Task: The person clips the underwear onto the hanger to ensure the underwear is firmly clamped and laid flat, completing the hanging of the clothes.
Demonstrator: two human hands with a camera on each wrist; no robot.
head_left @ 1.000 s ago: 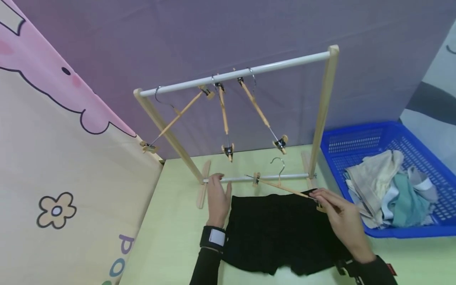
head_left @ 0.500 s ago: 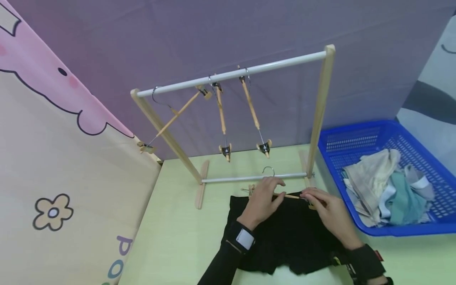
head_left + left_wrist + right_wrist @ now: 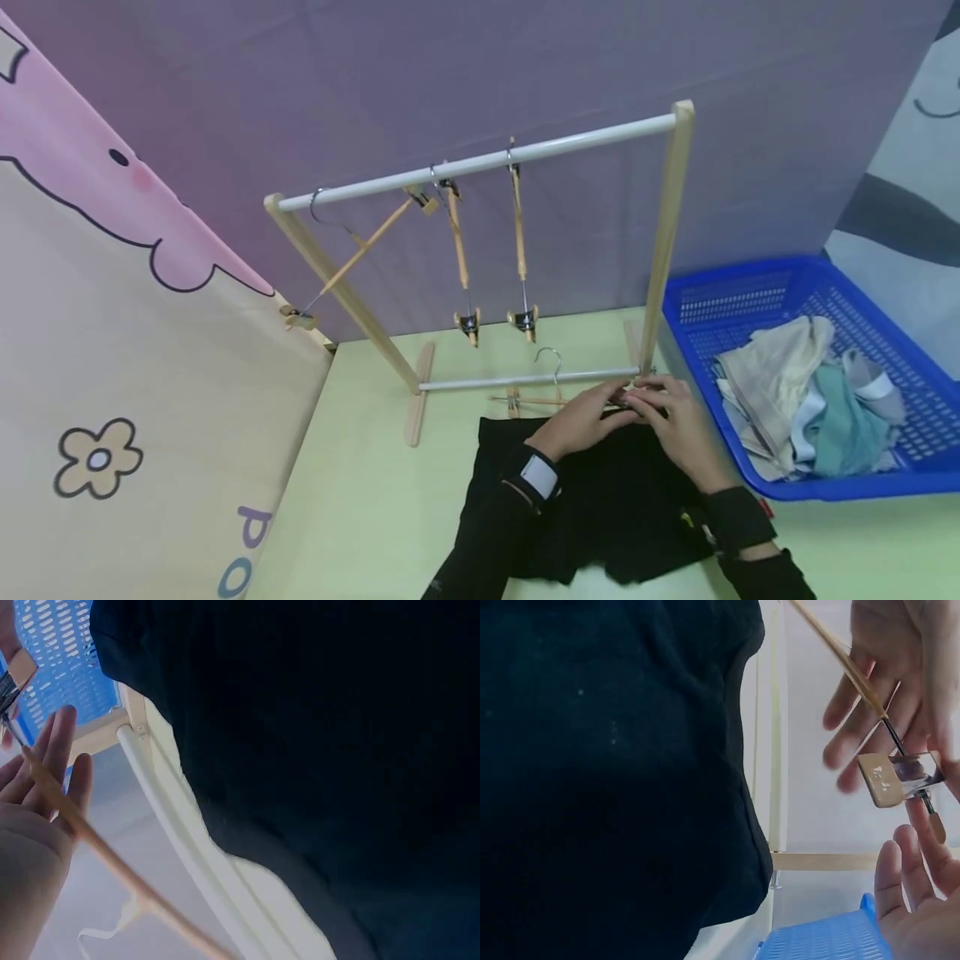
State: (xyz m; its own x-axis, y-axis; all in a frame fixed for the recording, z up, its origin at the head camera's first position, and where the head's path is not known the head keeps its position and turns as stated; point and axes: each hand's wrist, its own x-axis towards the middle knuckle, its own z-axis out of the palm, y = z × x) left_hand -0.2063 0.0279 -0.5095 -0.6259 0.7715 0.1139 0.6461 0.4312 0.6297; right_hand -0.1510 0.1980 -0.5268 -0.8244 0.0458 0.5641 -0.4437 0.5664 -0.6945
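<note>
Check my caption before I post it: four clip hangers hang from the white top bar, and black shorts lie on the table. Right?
Three clip hangers, not four, hang from the white top bar; the fourth hanger is at the left hand and right hand, as the head view shows. The rest holds.

Black sleeves (image 3: 482,537), black wristbands (image 3: 741,518), white rectangular patch (image 3: 538,476)

Lt-green tabletop (image 3: 360,500): blk shorts (image 3: 618,508), wood rack (image 3: 480,162), 1 blue basket (image 3: 738,302).
</note>
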